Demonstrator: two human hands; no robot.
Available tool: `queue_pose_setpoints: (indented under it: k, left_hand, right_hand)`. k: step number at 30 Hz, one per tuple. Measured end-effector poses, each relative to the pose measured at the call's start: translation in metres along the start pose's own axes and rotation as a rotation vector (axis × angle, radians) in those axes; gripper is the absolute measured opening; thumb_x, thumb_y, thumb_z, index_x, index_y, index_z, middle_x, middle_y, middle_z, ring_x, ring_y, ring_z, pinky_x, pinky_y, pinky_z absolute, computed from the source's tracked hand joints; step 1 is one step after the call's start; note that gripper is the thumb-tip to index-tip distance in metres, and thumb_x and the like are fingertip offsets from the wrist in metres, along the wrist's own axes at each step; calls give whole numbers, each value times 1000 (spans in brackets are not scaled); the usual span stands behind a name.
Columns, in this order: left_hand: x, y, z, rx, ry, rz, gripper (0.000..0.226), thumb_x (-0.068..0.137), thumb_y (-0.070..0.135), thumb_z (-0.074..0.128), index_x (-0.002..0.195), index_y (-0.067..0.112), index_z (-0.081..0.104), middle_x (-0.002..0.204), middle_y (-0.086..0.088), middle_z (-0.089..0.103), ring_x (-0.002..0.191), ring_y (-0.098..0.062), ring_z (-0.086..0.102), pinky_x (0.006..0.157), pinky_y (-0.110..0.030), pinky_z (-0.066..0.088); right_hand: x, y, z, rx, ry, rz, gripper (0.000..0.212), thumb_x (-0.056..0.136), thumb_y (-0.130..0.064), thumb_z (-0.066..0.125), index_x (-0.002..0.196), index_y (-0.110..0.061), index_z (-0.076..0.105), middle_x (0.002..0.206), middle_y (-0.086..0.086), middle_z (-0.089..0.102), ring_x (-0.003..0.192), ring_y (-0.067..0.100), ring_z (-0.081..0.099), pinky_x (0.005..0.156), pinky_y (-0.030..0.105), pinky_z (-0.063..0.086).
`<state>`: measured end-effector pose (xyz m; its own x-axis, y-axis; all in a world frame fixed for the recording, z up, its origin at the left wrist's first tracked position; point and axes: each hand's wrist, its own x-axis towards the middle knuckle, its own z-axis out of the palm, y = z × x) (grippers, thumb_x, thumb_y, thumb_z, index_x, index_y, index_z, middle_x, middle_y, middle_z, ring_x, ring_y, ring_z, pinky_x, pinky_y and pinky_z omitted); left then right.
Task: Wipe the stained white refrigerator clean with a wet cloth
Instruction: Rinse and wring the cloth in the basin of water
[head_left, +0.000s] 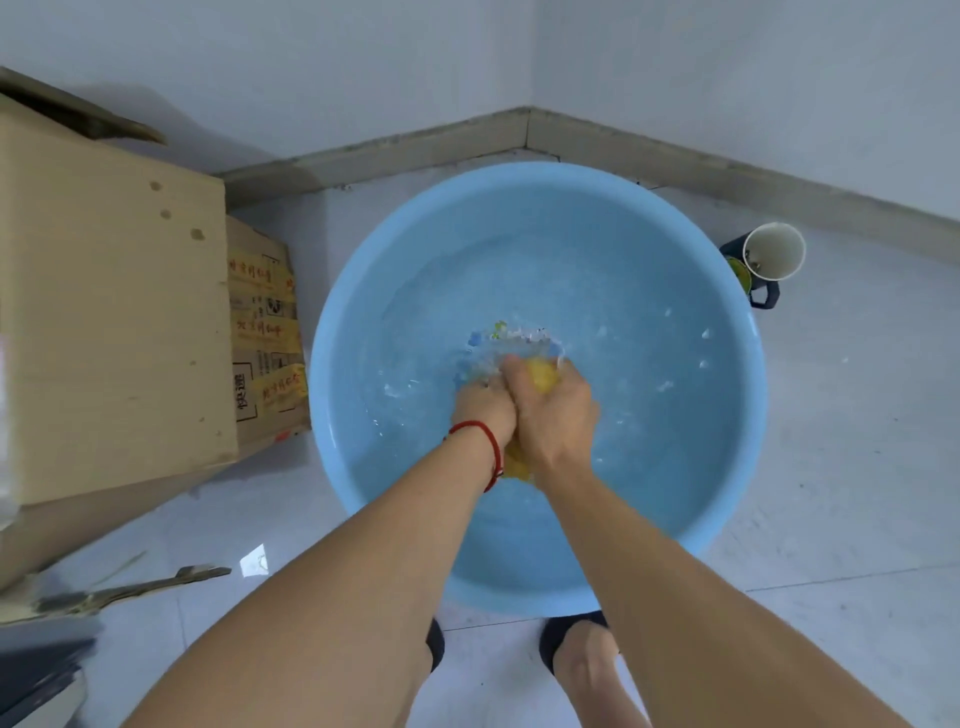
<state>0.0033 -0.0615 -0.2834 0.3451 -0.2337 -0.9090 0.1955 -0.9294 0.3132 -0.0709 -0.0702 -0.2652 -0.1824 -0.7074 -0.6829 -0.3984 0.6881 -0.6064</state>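
A yellow cloth (543, 376) is bunched between both my hands over the water in a large light-blue basin (343, 322) on the floor. My left hand (480, 400), with a red string at the wrist, grips the cloth's left side. Pressed against it, my right hand (558, 410) grips the cloth from the right, and yellow shows above and below its fist. Water splashes around the knuckles. No refrigerator is in view.
Two cardboard boxes (114, 312) stand left of the basin against the wall. A white cup (774, 252) on a dark holder sits at the basin's right. My feet in dark slippers (571, 631) are just in front of the basin. Pale floor tiles lie all around.
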Motion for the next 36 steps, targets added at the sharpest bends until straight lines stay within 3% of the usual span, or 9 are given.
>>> queue_pose_setpoints:
  k: [4,8,14,17,22,24,28,33,36]
  left_hand:
    - [-8,2,-11,-39,32,73,48,87,65,55,84,18,67,97,-7,76,94,-29,73,91,-49,58]
    - [-5,-11,-23,-145,191,62,33,63,65,61,84,41,52,100,-6,72,89,-29,71,83,-55,61]
    - [5,1,1,-236,83,-84,65,64,89,42,114,47,49,120,-6,65,105,-34,66,97,-55,53]
    - [8,13,7,-147,11,13,49,83,72,52,92,26,66,97,-3,71,94,-27,69,92,-41,55]
    - [-4,16,-5,126,1,-5,44,99,50,46,104,12,67,101,-14,70,92,-34,69,76,-45,60]
    - [-13,11,-8,77,21,18,40,104,47,40,98,13,61,91,-12,65,73,-30,63,50,-31,52]
    - [-12,-5,-20,-187,117,-48,20,96,33,60,104,15,59,114,-16,64,86,-34,70,49,-43,60]
    - [26,-1,-16,-135,56,-136,85,61,74,40,127,23,57,128,-9,63,113,-36,64,91,-54,56]
    - [8,17,-13,-7,-107,-30,61,97,55,41,133,10,60,127,-6,62,122,-30,62,95,-37,54]
  right_hand:
    - [27,-3,-1,-722,-30,-386,40,106,-50,39,107,-14,58,109,14,65,103,39,62,78,45,49]
    - [33,2,2,-919,238,-412,31,94,-30,42,113,-14,59,125,16,55,115,37,49,92,52,40]
    - [2,-14,5,79,3,50,48,93,-37,41,134,-25,61,131,10,59,109,27,55,102,39,44]
    - [-7,-23,4,188,16,142,46,84,-53,47,112,-25,70,103,4,73,104,29,64,95,42,53]
    - [24,-22,-6,-399,-68,-100,55,94,-68,51,105,-17,67,103,15,71,102,39,62,87,43,51]
    - [35,-20,-9,-688,-90,-270,53,102,-61,41,111,-13,62,110,18,68,103,42,64,82,44,48]
    - [37,-9,-8,-996,174,-408,36,102,-41,39,124,-17,54,132,17,53,119,39,49,88,51,43]
    - [5,-5,6,-163,-56,5,45,100,-32,41,144,-32,48,150,9,30,117,34,44,111,44,35]
    - [-15,-18,8,201,-80,198,30,97,-42,46,112,-27,66,112,2,65,102,28,60,101,43,51]
